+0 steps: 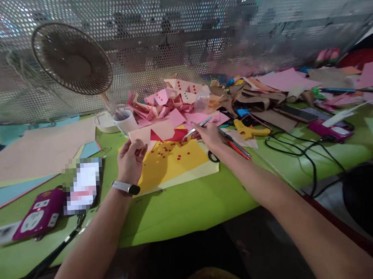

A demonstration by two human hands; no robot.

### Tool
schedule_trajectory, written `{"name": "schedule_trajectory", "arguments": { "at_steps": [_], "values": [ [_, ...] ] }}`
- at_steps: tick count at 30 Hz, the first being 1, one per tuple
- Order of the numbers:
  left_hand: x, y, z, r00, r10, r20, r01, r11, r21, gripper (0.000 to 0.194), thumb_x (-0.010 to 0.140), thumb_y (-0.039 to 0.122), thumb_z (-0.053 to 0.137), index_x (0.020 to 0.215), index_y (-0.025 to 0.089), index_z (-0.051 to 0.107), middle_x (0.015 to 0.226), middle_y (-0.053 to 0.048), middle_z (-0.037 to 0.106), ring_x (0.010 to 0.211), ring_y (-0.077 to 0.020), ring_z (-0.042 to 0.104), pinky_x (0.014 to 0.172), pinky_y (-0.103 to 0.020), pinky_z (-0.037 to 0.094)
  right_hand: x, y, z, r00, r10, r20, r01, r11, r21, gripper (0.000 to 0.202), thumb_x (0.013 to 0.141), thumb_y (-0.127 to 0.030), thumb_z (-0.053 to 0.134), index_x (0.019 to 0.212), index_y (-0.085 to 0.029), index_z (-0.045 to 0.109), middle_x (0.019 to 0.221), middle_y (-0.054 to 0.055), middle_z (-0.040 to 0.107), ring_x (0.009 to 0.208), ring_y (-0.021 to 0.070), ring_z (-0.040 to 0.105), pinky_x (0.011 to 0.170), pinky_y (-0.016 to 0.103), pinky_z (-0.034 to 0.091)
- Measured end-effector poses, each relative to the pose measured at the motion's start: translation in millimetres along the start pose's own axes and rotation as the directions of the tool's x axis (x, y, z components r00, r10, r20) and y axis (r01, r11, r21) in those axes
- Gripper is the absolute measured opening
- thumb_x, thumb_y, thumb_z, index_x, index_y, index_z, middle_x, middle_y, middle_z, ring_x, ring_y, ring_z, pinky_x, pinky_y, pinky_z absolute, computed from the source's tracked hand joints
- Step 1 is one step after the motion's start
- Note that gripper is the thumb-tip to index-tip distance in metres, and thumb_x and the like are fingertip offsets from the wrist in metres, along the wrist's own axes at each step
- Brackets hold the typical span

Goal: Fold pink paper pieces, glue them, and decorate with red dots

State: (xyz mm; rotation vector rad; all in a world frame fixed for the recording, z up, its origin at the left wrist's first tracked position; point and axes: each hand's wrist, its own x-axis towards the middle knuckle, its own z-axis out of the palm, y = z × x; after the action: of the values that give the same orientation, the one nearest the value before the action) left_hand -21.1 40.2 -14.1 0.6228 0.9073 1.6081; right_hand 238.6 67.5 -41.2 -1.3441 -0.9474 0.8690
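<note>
The green table [181,219] stretches under both arms, and past the fingertips I see a paper heap [164,97] in pinks and peach, some pieces showing rows of red marks and a few showing blue ones. I take those marked pieces to be done, and I judge the work to be partway along, since plenty of loose bits remain. Nearer, a yellow sheet [160,176] lies below and between the two sets of fingers. The left hand [131,157] has its thumb and fingers pinched together on the pale paper [139,136], which rises just beyond the fingertips and leans to their right; I make out no red marks on it from here, so I count that piece as unfinished. Ahead of the gap between the hands sits a red strip [180,135]. The right hand [209,136] has its fingers clamped on the tweezers [198,127], whose tips slant down and left from the fingers; whether they grip anything I cannot tell. Smallest of all, the red bits [179,158] lie scattered on the yellow, right of the left fingers and left of the right ones.
</note>
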Motion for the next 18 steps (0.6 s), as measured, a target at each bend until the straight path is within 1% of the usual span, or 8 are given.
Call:
{"name": "schedule_trajectory", "arguments": {
  "at_steps": [4, 7, 10, 15, 18],
  "values": [
    [1.8, -3.6, -1.6, 1.000, -0.017, -0.025, 0.017, 1.000, -0.014, 0.023, 0.064, 0.008, 0.074, 0.082, 0.017, 0.064, 0.076, 0.000, 0.069, 0.067, -0.0097, 0.065, 0.076, -0.025, 0.058, -4.6, -3.2, 1.7, 1.000, -0.007, 0.007, 0.007, 1.000, 0.005, 0.032, 0.080, -0.044, 0.072, 0.065, -0.017, 0.062, 0.052, 0.003, 0.067, 0.047, 0.0152, 0.066, 0.040, 0.019, 0.050],
    [3.2, -5.9, -3.8, 0.999, -0.027, -0.021, 0.027, 1.000, -0.013, 0.022, 0.065, 0.008, 0.074, 0.083, 0.016, 0.065, 0.076, 0.000, 0.068, 0.066, -0.0095, 0.065, 0.076, -0.025, 0.058, -9.1, -7.3, 2.4, 1.000, 0.018, -0.009, -0.018, 1.000, -0.005, 0.034, 0.080, -0.045, 0.071, 0.063, -0.016, 0.063, 0.056, 0.005, 0.070, 0.047, 0.0147, 0.066, 0.041, 0.019, 0.050],
    [4.5, -7.0, -5.4, 0.999, -0.032, -0.016, 0.032, 0.999, -0.013, 0.020, 0.067, 0.008, 0.074, 0.083, 0.016, 0.065, 0.077, -0.001, 0.069, 0.067, -0.0093, 0.065, 0.077, -0.025, 0.057, -11.4, -9.0, 3.2, 0.999, 0.033, -0.001, -0.033, 0.999, -0.008, 0.036, 0.079, -0.048, 0.072, 0.063, -0.017, 0.062, 0.058, 0.006, 0.071, 0.048, 0.0145, 0.067, 0.041, 0.018, 0.050],
    [5.8, -8.0, -5.9, 0.998, -0.052, -0.044, 0.051, 0.998, -0.031, 0.020, 0.067, 0.006, 0.073, 0.082, 0.015, 0.064, 0.076, -0.001, 0.069, 0.066, -0.0097, 0.065, 0.075, -0.025, 0.058, -9.9, -5.3, 3.7, 1.000, -0.004, 0.011, 0.004, 0.999, 0.034, 0.037, 0.075, -0.051, 0.074, 0.068, -0.018, 0.061, 0.057, 0.004, 0.070, 0.049, 0.0154, 0.068, 0.038, 0.018, 0.047],
    [6.2, -8.3, -6.1, 0.998, -0.054, -0.041, 0.053, 0.998, -0.040, 0.019, 0.069, 0.006, 0.072, 0.084, 0.014, 0.064, 0.076, -0.002, 0.069, 0.065, -0.0098, 0.065, 0.072, -0.023, 0.059, -7.6, -2.0, 3.1, 0.999, -0.042, 0.033, 0.041, 0.999, 0.024, 0.040, 0.072, -0.054, 0.075, 0.067, -0.017, 0.061, 0.057, 0.005, 0.070, 0.049, 0.0166, 0.068, 0.038, 0.019, 0.047]
  ]
}}
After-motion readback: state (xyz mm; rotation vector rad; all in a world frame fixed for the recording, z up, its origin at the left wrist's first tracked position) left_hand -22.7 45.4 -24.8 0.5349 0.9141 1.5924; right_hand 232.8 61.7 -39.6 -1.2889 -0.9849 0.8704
